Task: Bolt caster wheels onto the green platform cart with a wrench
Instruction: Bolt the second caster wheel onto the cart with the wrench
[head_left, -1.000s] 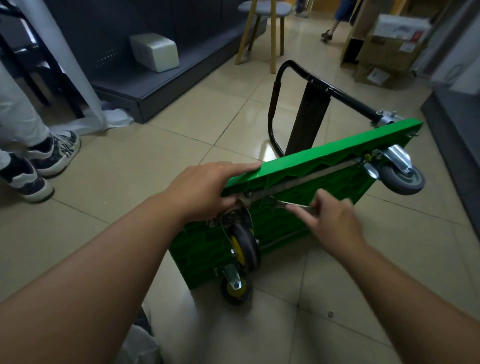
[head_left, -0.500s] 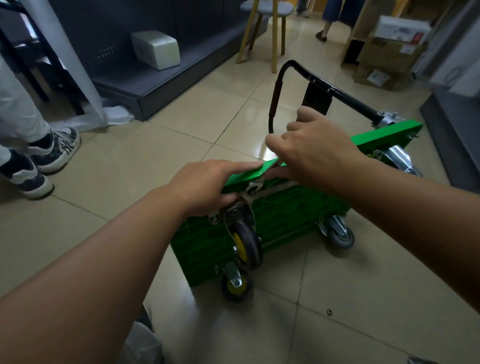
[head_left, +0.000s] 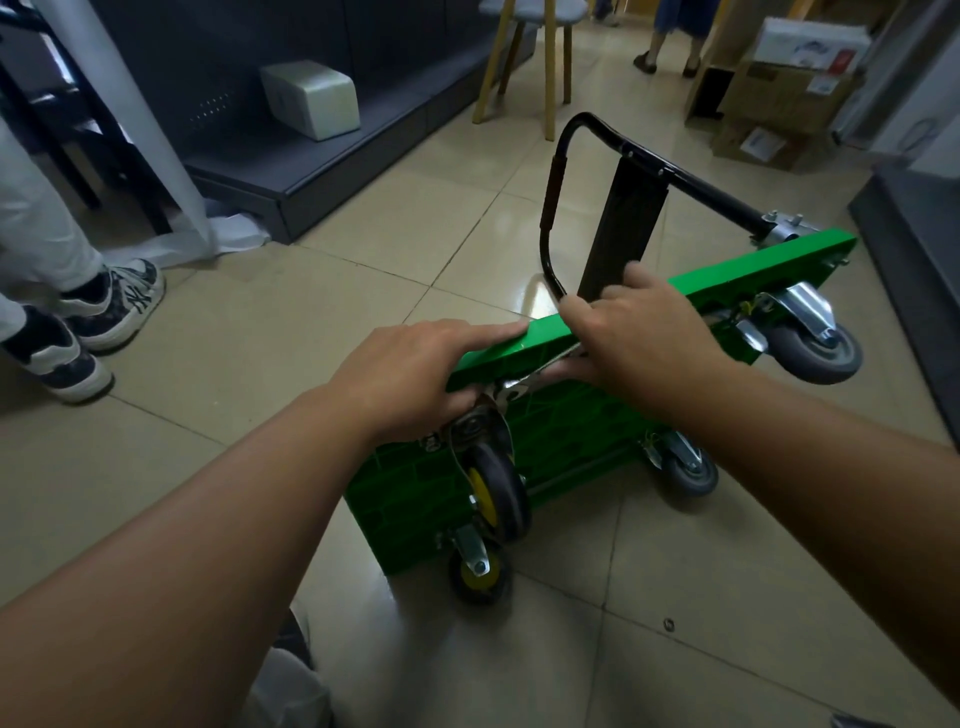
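The green platform cart (head_left: 561, 436) stands tipped on its long edge on the tiled floor, underside toward me. My left hand (head_left: 405, 374) lies over its near top corner, fingers stretched along the edge, thumb side down by the upper yellow-hubbed caster (head_left: 493, 488). My right hand (head_left: 639, 332) grips a metal wrench (head_left: 519, 384) whose head sits by that caster's mounting plate. A second yellow caster (head_left: 478, 571) touches the floor below. Two grey casters (head_left: 815, 353) (head_left: 691, 473) sit at the far end. The black handle (head_left: 613, 171) juts out behind.
A person's legs and sneakers (head_left: 104, 306) stand at the left. A dark low platform with a white box (head_left: 311, 98) lies behind. Wooden stool legs (head_left: 550, 67) and cardboard boxes (head_left: 779, 104) are farther back. A small screw (head_left: 669, 623) lies on the tiles near me.
My right hand rose from beside the cart's underside to its top edge and swung the wrench handle upward. The left hand has stayed on the corner.
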